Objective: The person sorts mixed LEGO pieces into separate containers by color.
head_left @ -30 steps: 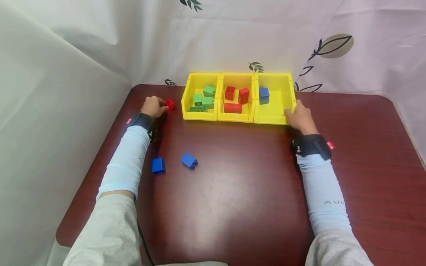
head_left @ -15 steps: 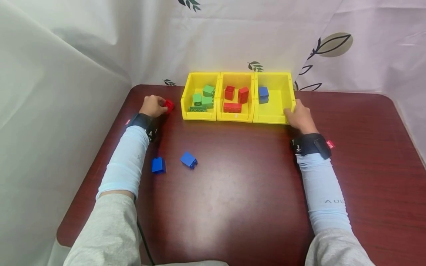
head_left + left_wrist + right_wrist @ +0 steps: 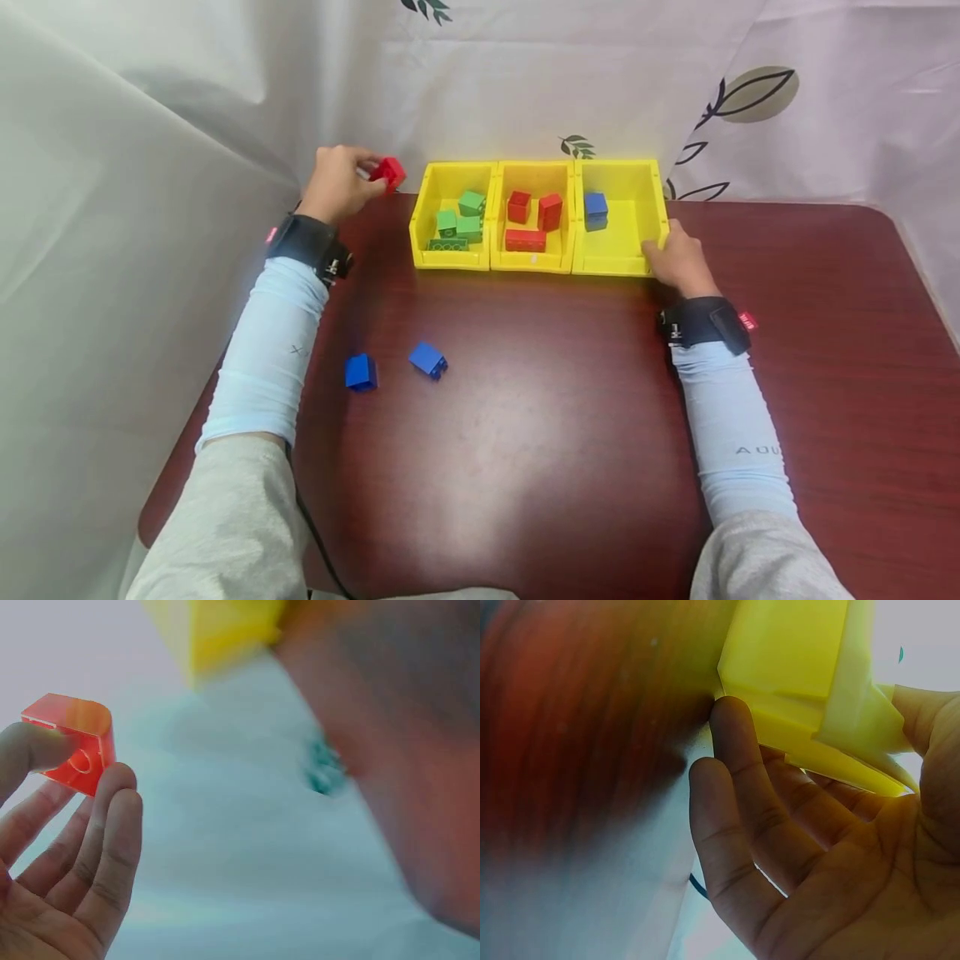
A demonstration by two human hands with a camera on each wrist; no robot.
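My left hand (image 3: pixel 340 183) pinches a red toy brick (image 3: pixel 390 173) above the table's far left corner. In the left wrist view the thumb and fingers meet on the red brick (image 3: pixel 88 735), whose hollow underside shows. On the right, my right hand (image 3: pixel 680 261) holds the front right corner of the right yellow bin (image 3: pixel 637 265), thumb over the rim and fingers along the outer side. One blue brick (image 3: pixel 596 210) is inside that bin. The middle bin (image 3: pixel 531 263) has several red bricks (image 3: pixel 525 241); the left bin (image 3: pixel 450 260) has several green bricks (image 3: pixel 469 229).
Two more blue bricks lie on the table (image 3: pixel 525 417): one blue brick (image 3: pixel 361 372) near the left forearm, another blue brick (image 3: pixel 428 360) to its right. A white curtain (image 3: pixel 495 83) hangs behind the bins and along the left side. A dark cable (image 3: pixel 311 529) runs below the left sleeve.
My left hand has lifted the red brick off the table and moved it up and slightly right. The right hand stays on the bin's corner.
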